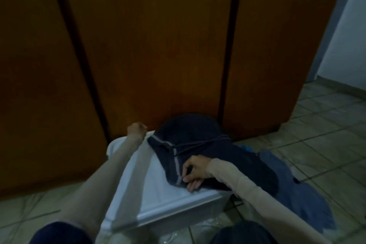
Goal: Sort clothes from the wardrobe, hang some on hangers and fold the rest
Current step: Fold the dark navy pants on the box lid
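A dark navy hooded sweatshirt [198, 140] with a grey-edged zipper and drawstrings lies spread over the lid of a white plastic box [158, 190] on the floor. My right hand [195, 170] pinches the zipper edge near the garment's lower front. My left hand [136, 129] is at the far left corner of the box, fingers curled, beside the hood edge; what it holds is not clear in the dim, blurred view. Both arms wear beige sleeves.
Closed brown wardrobe doors [150, 55] stand right behind the box. More blue clothing [309, 196] lies heaped on the tiled floor [326, 125] to the right. My dark-clad knees fill the bottom edge. A pale wall is at the far right.
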Demonstrator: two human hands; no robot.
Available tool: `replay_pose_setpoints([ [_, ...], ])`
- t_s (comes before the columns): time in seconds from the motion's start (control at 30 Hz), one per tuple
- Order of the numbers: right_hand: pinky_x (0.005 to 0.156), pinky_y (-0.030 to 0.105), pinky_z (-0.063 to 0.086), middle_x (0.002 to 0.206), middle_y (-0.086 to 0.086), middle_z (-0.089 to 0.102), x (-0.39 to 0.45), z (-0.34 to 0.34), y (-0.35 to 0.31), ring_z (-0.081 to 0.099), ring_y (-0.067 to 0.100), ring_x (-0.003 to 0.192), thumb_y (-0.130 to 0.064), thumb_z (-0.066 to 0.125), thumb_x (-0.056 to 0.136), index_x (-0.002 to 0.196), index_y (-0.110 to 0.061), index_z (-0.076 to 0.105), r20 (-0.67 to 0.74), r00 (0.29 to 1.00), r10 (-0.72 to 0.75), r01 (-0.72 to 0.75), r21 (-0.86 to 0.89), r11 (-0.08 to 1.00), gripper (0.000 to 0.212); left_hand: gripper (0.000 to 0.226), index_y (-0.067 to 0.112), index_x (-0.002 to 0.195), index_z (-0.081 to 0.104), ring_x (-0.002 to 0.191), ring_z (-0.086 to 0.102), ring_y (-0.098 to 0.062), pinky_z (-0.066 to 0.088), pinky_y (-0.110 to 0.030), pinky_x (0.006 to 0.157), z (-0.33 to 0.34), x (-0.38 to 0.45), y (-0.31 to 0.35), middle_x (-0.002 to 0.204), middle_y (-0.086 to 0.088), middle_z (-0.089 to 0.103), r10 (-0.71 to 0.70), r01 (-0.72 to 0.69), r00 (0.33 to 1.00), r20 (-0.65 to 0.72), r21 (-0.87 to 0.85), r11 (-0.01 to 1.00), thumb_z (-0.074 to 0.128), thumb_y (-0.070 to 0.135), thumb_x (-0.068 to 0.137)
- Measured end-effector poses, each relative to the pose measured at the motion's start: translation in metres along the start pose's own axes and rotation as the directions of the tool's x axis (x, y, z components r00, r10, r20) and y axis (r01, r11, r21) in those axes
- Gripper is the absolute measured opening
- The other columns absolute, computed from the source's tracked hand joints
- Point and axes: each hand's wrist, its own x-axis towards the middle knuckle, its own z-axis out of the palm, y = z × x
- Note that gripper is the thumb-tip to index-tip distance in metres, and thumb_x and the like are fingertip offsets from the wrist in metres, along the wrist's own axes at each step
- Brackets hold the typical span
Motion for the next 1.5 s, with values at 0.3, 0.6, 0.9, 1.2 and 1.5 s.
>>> replay_pose_setpoints([
  [0.3, 0.071, 0.019, 0.051, 0.083, 0.005, 0.068, 0.009, -0.014, 0.000, 0.065, 0.010, 0.072, -0.010, 0.053, 0.094, 0.113, 0.002, 0.063, -0.239, 0.971, 0.010, -0.039, -0.117, 0.992, 0.025, 0.077, 0.006, 0.141, 0.032, 0.117, 0.051, -0.029, 0.044, -0.031, 0.090, 0.058, -0.063, -0.029, 0.134, -0.012, 0.049, -0.072, 0.011, 0.979, 0.193, 0.300, 0.954, 0.065, 0.044, 0.083],
  [0.6, 0.110, 0.029, 0.030, 0.153, 0.005, 0.025, 0.018, -0.008, 0.036, 0.033, 0.027, 0.134, -0.017, 0.042, 0.099, 0.141, -0.032, 0.036, -0.193, 0.973, 0.124, -0.202, -0.462, 0.864, 0.045, 0.033, 0.011, 0.120, 0.055, 0.113, 0.055, -0.025, 0.045, -0.032, 0.088, 0.075, -0.080, -0.031, 0.126, -0.009, 0.055, -0.098, 0.007, 0.986, 0.134, 0.556, 0.831, 0.051, 0.030, 0.093],
  [0.9, 0.114, 0.030, 0.018, 0.156, -0.004, 0.017, 0.025, 0.016, 0.004, 0.021, 0.023, 0.141, -0.024, 0.044, 0.099, 0.142, -0.037, 0.034, 0.005, 0.999, 0.049, -0.041, -0.472, 0.881, 0.047, 0.034, 0.011, 0.121, 0.054, 0.109, 0.056, -0.027, 0.046, -0.033, 0.086, 0.018, -0.074, -0.047, 0.123, -0.010, 0.055, -0.091, 0.008, 0.991, 0.095, 0.648, 0.762, 0.052, 0.027, 0.091],
  [1.2, 0.117, 0.035, 0.009, 0.156, -0.010, 0.016, 0.052, 0.062, -0.037, 0.014, 0.020, 0.144, -0.027, 0.042, 0.100, 0.142, -0.028, 0.038, 0.160, 0.978, -0.130, 0.188, -0.434, 0.881, 0.042, 0.051, 0.017, 0.129, 0.041, 0.103, 0.058, -0.032, 0.053, -0.041, 0.086, -0.071, -0.070, -0.080, 0.120, -0.012, 0.055, -0.260, 0.235, 0.964, -0.056, 0.639, 0.732, 0.059, 0.026, 0.082],
  [1.5, 0.118, 0.033, 0.010, 0.156, -0.015, -0.006, 0.033, 0.043, -0.015, 0.003, 0.014, 0.145, -0.045, 0.073, 0.076, 0.148, -0.039, 0.009, 0.165, 0.985, -0.044, 0.119, -0.479, 0.870, 0.097, 0.067, 0.011, 0.147, 0.009, 0.139, 0.017, -0.031, 0.030, -0.047, 0.107, -0.044, -0.093, -0.088, 0.150, -0.016, 0.014, 0.123, -0.136, 0.987, 0.099, 0.932, 0.336, 0.049, 0.009, 0.093],
])
